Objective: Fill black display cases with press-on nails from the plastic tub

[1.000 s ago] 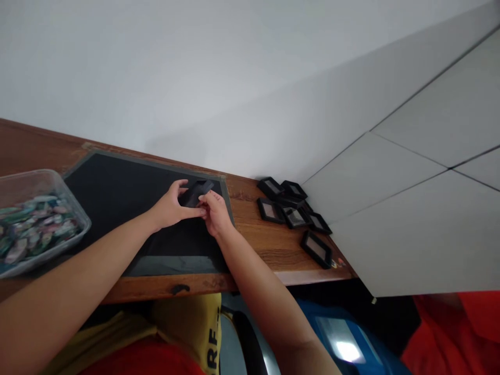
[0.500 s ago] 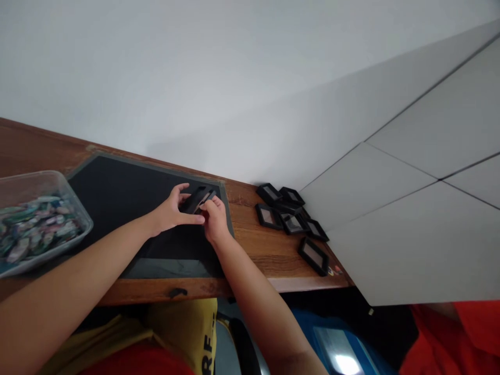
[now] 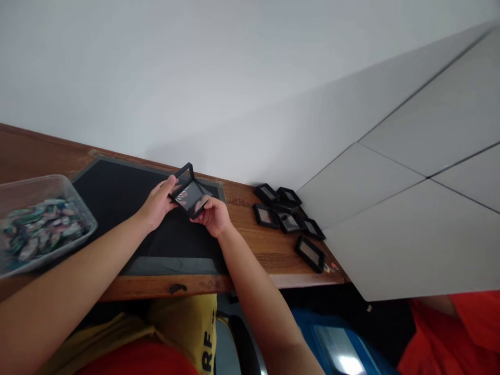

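Observation:
Between both hands, over the black mat [image 3: 167, 242], is a black display frame [image 3: 192, 197] with clear film windows, its two hinged halves spread apart. My left hand [image 3: 157, 204] grips its left side, the thumb on the upraised half. My right hand [image 3: 214, 214] pinches the lower right edge, thumb on top and fingers beneath. A faint reflection shows on the film of the lower half. I cannot make out anything between the films.
A clear plastic tub [image 3: 84, 208] of small colourful pieces stands at the left. Several black frames [image 3: 289, 222] lie on the wooden table [image 3: 250, 242] to the right. Grey panels [image 3: 390, 234] border the right end; someone's red sleeve [image 3: 433, 333] shows beyond.
The black frame has gone from looking closed or nearly so to hinged open, one half raised. My left hand has shifted its grip to the left side.

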`<state>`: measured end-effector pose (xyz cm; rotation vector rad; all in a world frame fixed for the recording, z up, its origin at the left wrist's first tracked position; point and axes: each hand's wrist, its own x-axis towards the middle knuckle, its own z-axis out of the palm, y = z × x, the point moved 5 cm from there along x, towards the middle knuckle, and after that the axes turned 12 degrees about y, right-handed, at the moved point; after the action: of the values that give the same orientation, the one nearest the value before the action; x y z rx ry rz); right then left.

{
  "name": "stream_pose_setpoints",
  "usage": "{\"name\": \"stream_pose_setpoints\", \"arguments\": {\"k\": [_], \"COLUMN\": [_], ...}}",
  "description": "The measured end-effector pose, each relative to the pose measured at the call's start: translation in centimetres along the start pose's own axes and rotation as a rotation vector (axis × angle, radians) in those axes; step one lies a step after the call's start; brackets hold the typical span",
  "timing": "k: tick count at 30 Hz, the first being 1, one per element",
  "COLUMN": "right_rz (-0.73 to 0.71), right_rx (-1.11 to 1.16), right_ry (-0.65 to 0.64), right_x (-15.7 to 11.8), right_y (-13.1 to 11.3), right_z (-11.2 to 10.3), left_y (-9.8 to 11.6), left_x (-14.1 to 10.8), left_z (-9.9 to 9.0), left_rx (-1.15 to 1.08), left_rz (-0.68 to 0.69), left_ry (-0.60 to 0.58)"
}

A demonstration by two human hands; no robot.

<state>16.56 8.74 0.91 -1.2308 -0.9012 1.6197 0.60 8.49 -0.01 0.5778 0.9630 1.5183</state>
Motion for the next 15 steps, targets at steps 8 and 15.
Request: {"name": "stream_pose_setpoints", "arguments": {"k": [8,15], "right_rz": [0.117,0.136], "right_rx": [-0.115,-0.290], "right_ry": [-0.087,-0.121], "right_x": [0.4,-0.1], "right_y": [0.4,0.0], "right_z": [-0.7,-1.3], "left_y": [0.4,0.9], "left_x": [0.5,0.4], "left_z": [-0.6,-0.7], "left_rx": [-0.010,-0.002], "left_rz": [-0.024,-0.049], "left_ry": [0.074,0.103]}}
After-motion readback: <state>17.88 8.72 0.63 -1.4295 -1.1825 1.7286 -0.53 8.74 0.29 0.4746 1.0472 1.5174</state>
